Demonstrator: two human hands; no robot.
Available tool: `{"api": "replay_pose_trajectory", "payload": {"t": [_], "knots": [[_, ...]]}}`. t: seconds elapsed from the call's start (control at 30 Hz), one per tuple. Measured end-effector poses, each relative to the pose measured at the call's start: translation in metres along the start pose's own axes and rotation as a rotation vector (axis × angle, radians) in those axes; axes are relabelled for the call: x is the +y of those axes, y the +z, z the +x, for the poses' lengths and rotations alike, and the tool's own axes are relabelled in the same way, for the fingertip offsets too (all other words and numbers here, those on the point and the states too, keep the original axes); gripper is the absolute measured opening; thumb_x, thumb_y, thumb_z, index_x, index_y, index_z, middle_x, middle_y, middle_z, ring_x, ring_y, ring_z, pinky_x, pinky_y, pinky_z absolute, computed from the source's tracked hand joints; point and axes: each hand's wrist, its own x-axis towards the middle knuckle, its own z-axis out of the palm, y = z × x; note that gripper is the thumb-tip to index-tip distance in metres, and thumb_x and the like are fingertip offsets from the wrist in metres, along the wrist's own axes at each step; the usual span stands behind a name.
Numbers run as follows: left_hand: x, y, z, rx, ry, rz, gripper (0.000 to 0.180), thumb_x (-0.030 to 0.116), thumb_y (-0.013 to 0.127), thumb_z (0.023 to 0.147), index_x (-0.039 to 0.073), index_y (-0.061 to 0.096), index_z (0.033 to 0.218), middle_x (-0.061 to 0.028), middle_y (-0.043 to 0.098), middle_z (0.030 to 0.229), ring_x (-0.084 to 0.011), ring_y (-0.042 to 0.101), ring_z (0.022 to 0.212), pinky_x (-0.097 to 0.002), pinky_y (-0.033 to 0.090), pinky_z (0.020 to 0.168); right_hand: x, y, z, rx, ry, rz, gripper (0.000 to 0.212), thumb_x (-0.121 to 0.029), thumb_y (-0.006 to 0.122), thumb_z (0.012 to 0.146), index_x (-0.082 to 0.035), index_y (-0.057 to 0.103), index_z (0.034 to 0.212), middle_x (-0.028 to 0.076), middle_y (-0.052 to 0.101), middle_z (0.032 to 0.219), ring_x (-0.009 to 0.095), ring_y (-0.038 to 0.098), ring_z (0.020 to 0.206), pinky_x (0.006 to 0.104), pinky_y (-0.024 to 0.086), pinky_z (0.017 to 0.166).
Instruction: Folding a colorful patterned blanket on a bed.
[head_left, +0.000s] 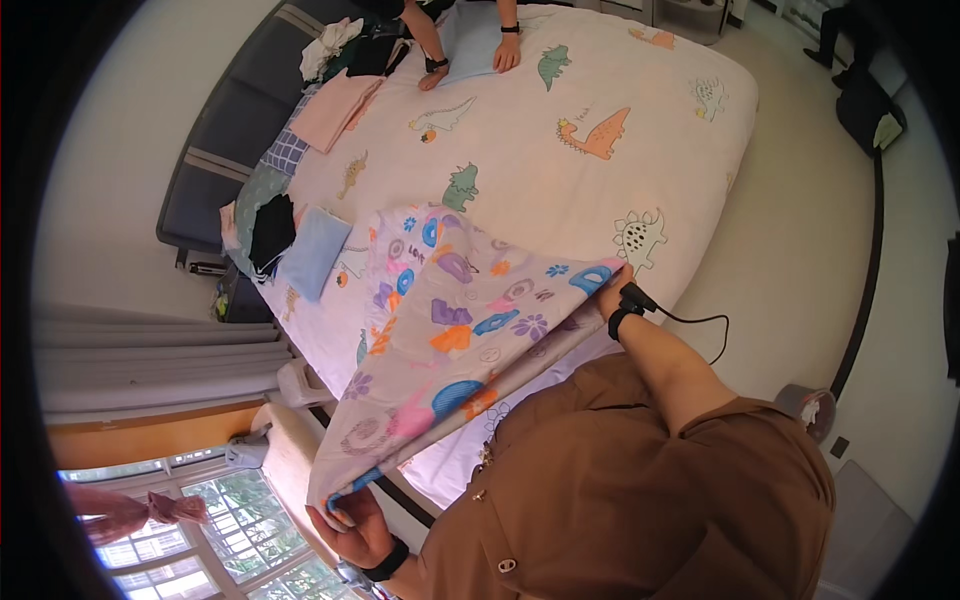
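Note:
A patterned cloth (pixel 460 320), pale with purple, blue and orange shapes, is stretched between my two hands in front of my body. My left hand (pixel 355 530) pinches one corner low at the left, past the bed's near edge. At the right, my right hand (pixel 612 292) is closed on another corner, level with the bed. The cloth's far part lies loosely on the bed (pixel 520 180), while its near edge hangs taut between the grips. Whether it is a sheet or a garment I cannot tell. Black bands circle both wrists.
Across the bed, another person's hands (pixel 507 52) rest on a light blue cloth (pixel 470 40). Folded blue (pixel 315 255), black (pixel 272 235) and pink (pixel 335 110) clothes lie along the dark headboard (pixel 235 110). A window (pixel 250 520) is at lower left; a bin (pixel 808 408) stands at right.

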Motion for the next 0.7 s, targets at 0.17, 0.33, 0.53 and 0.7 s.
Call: {"api": "replay_pose_trajectory", "payload": {"t": [0.17, 0.33, 0.53, 0.7], "knots": [[0.002, -0.021, 0.006, 0.14, 0.083, -0.071, 0.03, 0.027, 0.043, 0.084, 0.002, 0.056, 0.094, -0.0118, 0.058, 0.096, -0.0222, 0.054, 0.091, -0.0378, 0.04, 0.083, 0.017, -0.003, 0.028, 0.217, 0.565, 0.366, 0.029, -0.007, 0.047, 0.074, -0.005, 0.034, 0.1, 0.015, 0.049, 0.085, 0.022, 0.051, 0.074, 0.031, 0.045, 0.059], [0.005, -0.038, 0.004, 0.199, 0.081, -0.08, 0.03, 0.027, 0.044, 0.083, 0.001, 0.056, 0.091, -0.0131, 0.057, 0.096, -0.0242, 0.053, 0.092, -0.0385, 0.038, 0.084, 0.009, -0.034, 0.052, -0.008, 0.475, 1.02, 0.023, -0.005, 0.042, 0.076, -0.006, 0.046, 0.099, 0.012, 0.053, 0.084, 0.02, 0.054, 0.069, 0.0312, 0.046, 0.055], [0.004, -0.045, 0.006, 0.181, 0.173, -0.123, 0.028, 0.026, 0.042, 0.082, 0.003, 0.055, 0.092, -0.0105, 0.058, 0.093, -0.0226, 0.054, 0.088, -0.0391, 0.04, 0.081, -0.052, -0.095, 0.088, -0.352, 0.252, 1.259, 0.022, -0.007, 0.034, 0.082, -0.003, 0.045, 0.101, 0.014, 0.052, 0.092, 0.024, 0.053, 0.082, 0.037, 0.047, 0.068], [0.028, -0.054, -0.01, -0.033, 0.341, -0.131, 0.03, 0.027, 0.042, 0.082, 0.004, 0.053, 0.097, -0.0109, 0.055, 0.101, -0.0239, 0.048, 0.099, -0.0442, 0.03, 0.092, -0.127, -0.159, 0.099, -0.407, -0.028, 1.393, 0.024, -0.004, 0.033, 0.082, -0.004, 0.043, 0.104, 0.016, 0.05, 0.1, 0.026, 0.05, 0.092, 0.0369, 0.043, 0.082]]}}
